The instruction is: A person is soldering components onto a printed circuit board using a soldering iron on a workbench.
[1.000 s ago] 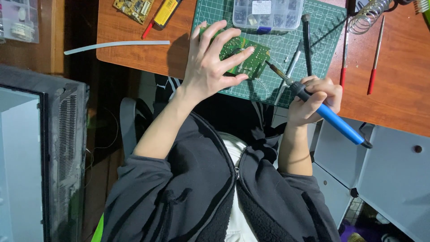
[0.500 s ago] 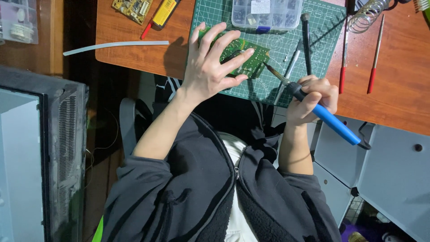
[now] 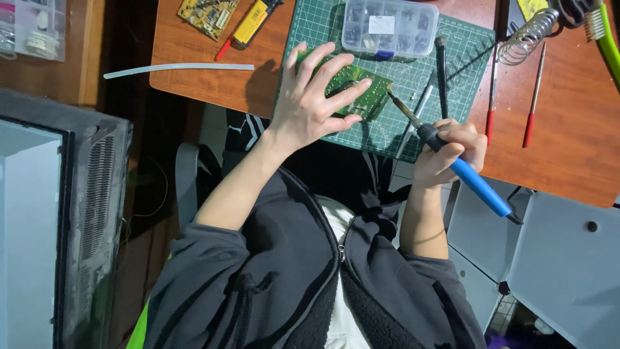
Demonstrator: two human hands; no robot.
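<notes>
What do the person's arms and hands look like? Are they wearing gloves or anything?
No gloves. Both the left hand and the right hand are bare, with no rings or watch showing. The person wears a dark grey jacket with a fleecy black lining at the open front. Its sleeves are pushed up near the elbows, so both forearms are uncovered.

A clear plastic parts box (image 3: 390, 26) is sitting at the top centre of the frame, showing a small white rectangular label (image 3: 382, 24) on its lid.
</notes>
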